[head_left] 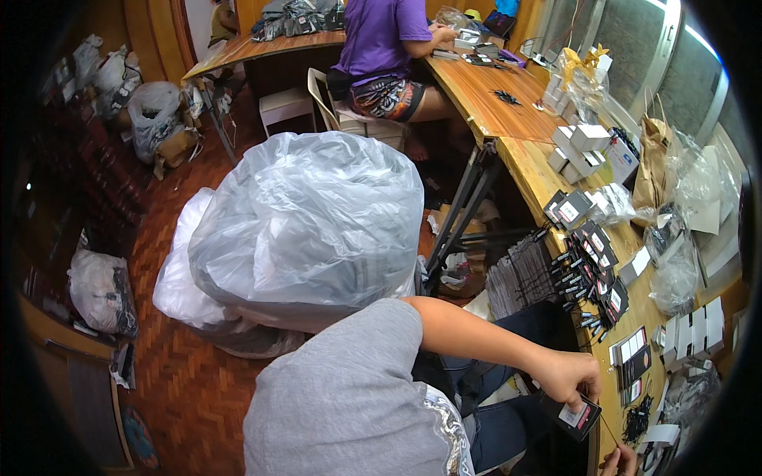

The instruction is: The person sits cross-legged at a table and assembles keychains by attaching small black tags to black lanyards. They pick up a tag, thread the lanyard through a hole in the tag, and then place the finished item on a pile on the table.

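My left hand (567, 374) reaches from a grey sleeve to the wooden table's near edge (530, 170). It pinches a small black packet with a white label (579, 416). A thin dark strand (609, 432) runs from the packet down toward my right hand (620, 461). Only the fingertips of that hand show at the lower edge, and its grip is hidden. Rows of similar black labelled packets (591, 274) lie on the table just beyond my left hand.
A big clear plastic bag (305, 222) bulges on the floor to my left. Small white boxes (583, 147) and crinkled clear bags (675, 270) crowd the table. A person in a purple shirt (381, 36) sits at the far end. Sacks (151, 115) line the parquet floor.
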Action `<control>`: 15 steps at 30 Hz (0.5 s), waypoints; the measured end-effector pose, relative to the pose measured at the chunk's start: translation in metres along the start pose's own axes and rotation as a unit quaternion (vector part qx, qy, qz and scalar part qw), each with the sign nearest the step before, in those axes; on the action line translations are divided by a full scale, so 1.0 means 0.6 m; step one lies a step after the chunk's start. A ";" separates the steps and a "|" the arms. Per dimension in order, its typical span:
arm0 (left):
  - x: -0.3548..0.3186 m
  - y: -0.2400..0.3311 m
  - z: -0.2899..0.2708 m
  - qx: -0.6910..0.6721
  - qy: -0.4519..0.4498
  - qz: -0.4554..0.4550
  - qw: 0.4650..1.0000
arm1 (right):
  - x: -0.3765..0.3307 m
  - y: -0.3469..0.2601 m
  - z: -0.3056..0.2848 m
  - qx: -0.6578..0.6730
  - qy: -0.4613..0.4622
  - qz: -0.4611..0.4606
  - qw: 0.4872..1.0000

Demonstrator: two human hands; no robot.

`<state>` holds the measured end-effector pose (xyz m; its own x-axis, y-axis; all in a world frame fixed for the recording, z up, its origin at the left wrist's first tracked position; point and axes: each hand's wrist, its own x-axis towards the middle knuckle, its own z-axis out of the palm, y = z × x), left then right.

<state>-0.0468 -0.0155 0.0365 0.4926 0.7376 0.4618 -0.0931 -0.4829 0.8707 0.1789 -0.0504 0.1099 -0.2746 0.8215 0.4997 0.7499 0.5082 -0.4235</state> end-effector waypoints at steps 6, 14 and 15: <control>-0.018 0.003 -0.005 -0.006 -0.033 -0.024 0.999 | -0.032 0.209 -0.005 0.683 -0.047 0.108 0.721; -0.016 -0.001 0.005 0.070 -0.054 -0.015 0.996 | -0.020 -0.013 0.108 0.416 -0.161 0.062 0.893; -0.015 0.000 0.007 0.054 -0.055 -0.021 0.997 | -0.022 -0.027 0.117 0.423 -0.173 0.095 0.884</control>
<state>-0.0479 -0.0241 0.0313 0.5867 0.7053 0.3980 0.0214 -0.5048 0.8630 0.1283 -0.0512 0.0573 -0.4696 0.8683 0.1596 0.1244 0.2440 -0.9618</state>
